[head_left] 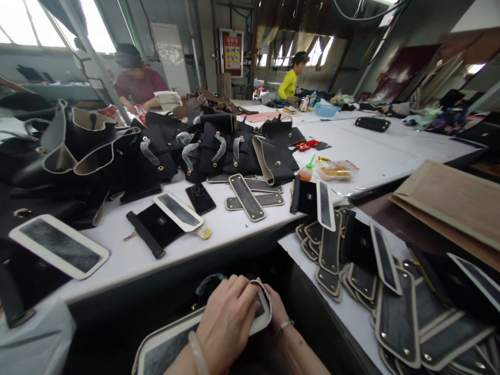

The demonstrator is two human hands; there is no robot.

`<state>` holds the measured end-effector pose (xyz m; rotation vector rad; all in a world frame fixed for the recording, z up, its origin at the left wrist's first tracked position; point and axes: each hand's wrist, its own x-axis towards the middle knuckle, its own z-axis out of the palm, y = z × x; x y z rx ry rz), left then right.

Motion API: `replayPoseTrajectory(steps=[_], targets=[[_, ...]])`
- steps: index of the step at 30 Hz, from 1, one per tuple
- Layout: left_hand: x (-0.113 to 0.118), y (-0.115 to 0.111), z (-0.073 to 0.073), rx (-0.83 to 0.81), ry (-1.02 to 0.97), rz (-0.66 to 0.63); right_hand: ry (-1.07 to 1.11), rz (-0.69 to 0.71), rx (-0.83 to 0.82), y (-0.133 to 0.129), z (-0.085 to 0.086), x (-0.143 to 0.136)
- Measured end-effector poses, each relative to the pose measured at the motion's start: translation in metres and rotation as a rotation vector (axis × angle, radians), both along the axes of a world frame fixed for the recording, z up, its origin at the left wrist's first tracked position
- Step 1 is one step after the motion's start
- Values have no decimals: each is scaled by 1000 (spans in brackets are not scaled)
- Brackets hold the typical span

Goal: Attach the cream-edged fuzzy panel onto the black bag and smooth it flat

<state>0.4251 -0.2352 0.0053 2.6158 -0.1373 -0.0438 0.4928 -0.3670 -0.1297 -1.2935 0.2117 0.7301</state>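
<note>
Low in front of me, over the dark gap by the table, I hold a black bag with a pale-edged, dark-centred base panel (167,351) facing up. My left hand (228,312) lies across the panel near its far end, fingers curled down on the rim. Round the outer side of that same end is my right hand (275,307), its fingers partly hidden behind the pale edge. Both hands are closed on the bag. A plastic-wrapped handle (209,284) shows beyond my left hand. Most of the bag's body is hidden in shadow.
Black bags (211,148) crowd the white table (113,260). Nearer lie a phone (200,198), loose studded base strips (247,197) and pale-edged panels (58,246). More studded strips (397,317) are heaped at right beside cardboard (449,200). Two people work farther back.
</note>
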Motion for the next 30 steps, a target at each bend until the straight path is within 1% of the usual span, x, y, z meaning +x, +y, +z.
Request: replayPoseTrajectory(steps=[2,3,4,6,8,9,11,15,19,23,27,30], targets=[[11,8,2,-34,-32,0,-126,-48,-104,-18,24,-6],[18,12,1,-55,-31,-30,-201,-41,-159,-26,39,-10],[25,16,0,-78,-12,-80,-282,-4,-223,-32,53,-15],[38,21,-6,-112,51,-202,-464,127,-426,-38,79,-23],[50,25,-11,-125,96,-294,-564,190,-573,-35,96,-29],[55,26,-13,-125,103,-318,-578,189,-602,-32,100,-31],[62,27,-15,-127,102,-348,-593,195,-613,-26,103,-31],[66,28,-19,-130,111,-384,-625,270,-614,-21,96,-27],[64,28,-22,-139,124,-379,-633,326,-667,-23,94,-27],[66,27,-25,-170,158,-349,-538,351,-614,-25,95,-34],[78,27,-29,-195,246,-302,-439,301,-623,-27,90,-42],[79,32,-22,-205,265,-267,-396,217,-547,-31,86,-43]])
